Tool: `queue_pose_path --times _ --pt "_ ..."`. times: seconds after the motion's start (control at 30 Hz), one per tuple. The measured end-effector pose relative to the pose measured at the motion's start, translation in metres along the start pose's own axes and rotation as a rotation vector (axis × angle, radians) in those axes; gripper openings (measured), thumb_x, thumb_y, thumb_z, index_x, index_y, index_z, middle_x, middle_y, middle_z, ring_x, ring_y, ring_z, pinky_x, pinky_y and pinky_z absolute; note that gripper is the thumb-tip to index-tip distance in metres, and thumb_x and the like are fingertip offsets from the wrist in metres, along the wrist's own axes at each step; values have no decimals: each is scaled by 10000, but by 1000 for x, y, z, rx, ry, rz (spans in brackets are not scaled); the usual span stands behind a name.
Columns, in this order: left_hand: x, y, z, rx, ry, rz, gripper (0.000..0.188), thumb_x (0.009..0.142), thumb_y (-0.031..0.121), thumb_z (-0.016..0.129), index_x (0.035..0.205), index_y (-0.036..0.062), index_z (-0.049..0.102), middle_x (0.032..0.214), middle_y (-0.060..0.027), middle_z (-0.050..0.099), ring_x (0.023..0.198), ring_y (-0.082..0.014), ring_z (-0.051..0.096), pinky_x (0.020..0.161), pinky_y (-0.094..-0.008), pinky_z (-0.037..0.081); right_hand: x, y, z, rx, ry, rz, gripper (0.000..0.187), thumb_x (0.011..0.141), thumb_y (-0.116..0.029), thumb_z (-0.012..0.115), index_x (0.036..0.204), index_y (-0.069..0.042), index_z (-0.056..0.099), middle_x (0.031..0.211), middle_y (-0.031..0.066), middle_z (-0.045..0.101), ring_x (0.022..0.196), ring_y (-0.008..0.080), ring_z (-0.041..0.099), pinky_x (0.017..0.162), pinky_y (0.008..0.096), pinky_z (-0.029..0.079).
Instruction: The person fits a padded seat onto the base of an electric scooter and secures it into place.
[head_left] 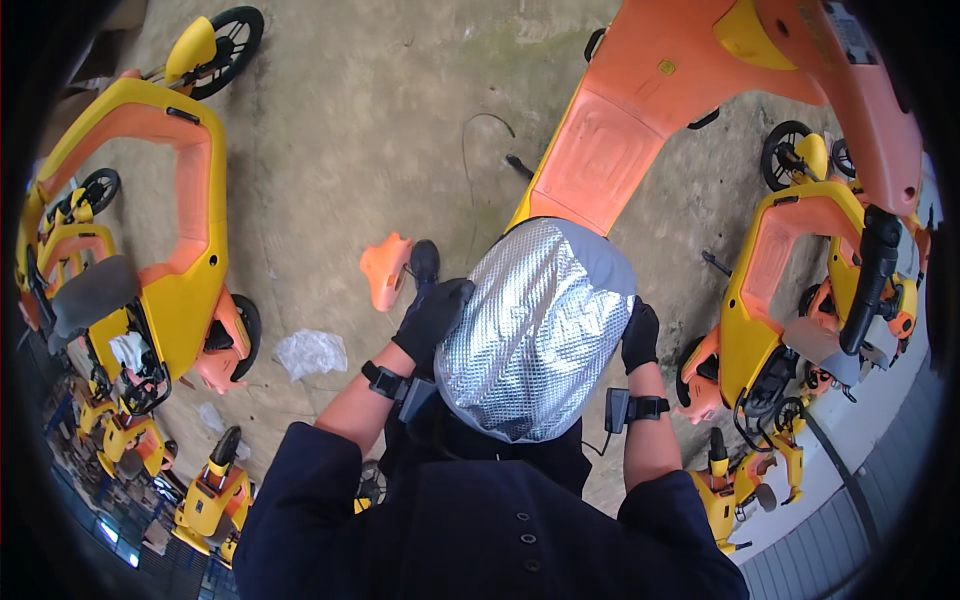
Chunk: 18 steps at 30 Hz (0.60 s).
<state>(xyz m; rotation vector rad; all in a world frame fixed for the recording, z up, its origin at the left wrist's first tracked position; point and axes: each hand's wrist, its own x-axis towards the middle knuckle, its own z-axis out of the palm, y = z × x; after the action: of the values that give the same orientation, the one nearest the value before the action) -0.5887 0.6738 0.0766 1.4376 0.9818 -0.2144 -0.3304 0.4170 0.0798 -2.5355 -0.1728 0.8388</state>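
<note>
A silver, foil-like seat cover (pixel 540 330) with a quilted texture and a grey patch at its far right lies over the seat end of an orange and yellow scooter (pixel 610 160) in front of me. My left hand (pixel 435 318), in a black glove, is closed at the cover's left edge. On the opposite edge my right hand (pixel 640 336), also gloved in black, is closed with its fingertips partly hidden by the cover. The seat beneath is hidden.
An orange plastic part (pixel 384 270) lies on the floor beside my dark shoe (pixel 425 262). Crumpled clear plastic (pixel 311 354) lies farther left. Scooters stand on the left (pixel 205 250) and right (pixel 745 330), with several more behind them. A thin black cable (pixel 465 150) lies ahead.
</note>
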Motion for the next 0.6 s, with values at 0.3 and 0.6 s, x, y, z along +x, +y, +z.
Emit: queue_pose_path --times 0.3,0.6 --pt "93 55 -5 -78 -230 -24 282 853 245 459 968 27 596 857 -97 611 769 -174 568 709 -280 436 28 -53 -26 -266 145 -435 220 776 -99 547 967 10 559 909 158 576 821 286 556 742 365 436" --pt "96 73 9 11 -64 -92 255 797 282 564 849 39 625 752 -102 622 670 -163 571 646 -288 446 96 -222 45 -447 -757 -663 279 819 -216 545 1015 -22 587 1017 136 597 940 241 565 848 298 419"
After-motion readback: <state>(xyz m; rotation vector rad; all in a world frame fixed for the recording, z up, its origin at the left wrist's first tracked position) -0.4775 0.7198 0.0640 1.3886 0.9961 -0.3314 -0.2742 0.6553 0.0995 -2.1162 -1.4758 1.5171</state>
